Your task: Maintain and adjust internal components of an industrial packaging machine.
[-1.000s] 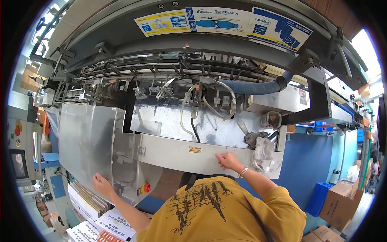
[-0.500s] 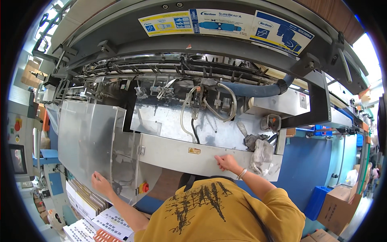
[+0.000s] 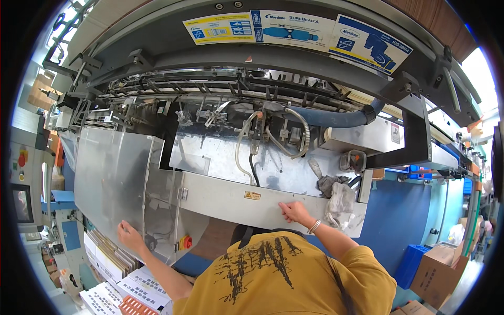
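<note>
My left hand (image 3: 131,237) is closed at the lower edge of a hazy, see-through plastic cover (image 3: 107,176) on the left part of a machine. Its fingers look curled against that edge. My right hand (image 3: 295,212) rests, fingers curled in, on the long off-white front panel (image 3: 220,198), to the right of a small yellow warning label (image 3: 252,196). Nothing shows in its fingers. Behind the panel lies a shiny metal bed (image 3: 273,178), with a nozzle unit (image 3: 257,126) and hoses above it.
Grey rags (image 3: 341,199) and a clear plastic tub (image 3: 353,160) sit at the bed's right end. A red and yellow rotary switch (image 3: 186,242) is below the cover. Printed sheets (image 3: 144,286) are stacked at lower left. A cardboard box (image 3: 438,273) and blue crate (image 3: 412,265) stand at right.
The view has shifted slightly. My left hand and the plastic cover appear a little farther left and up; my right hand stays in place on the panel.
</note>
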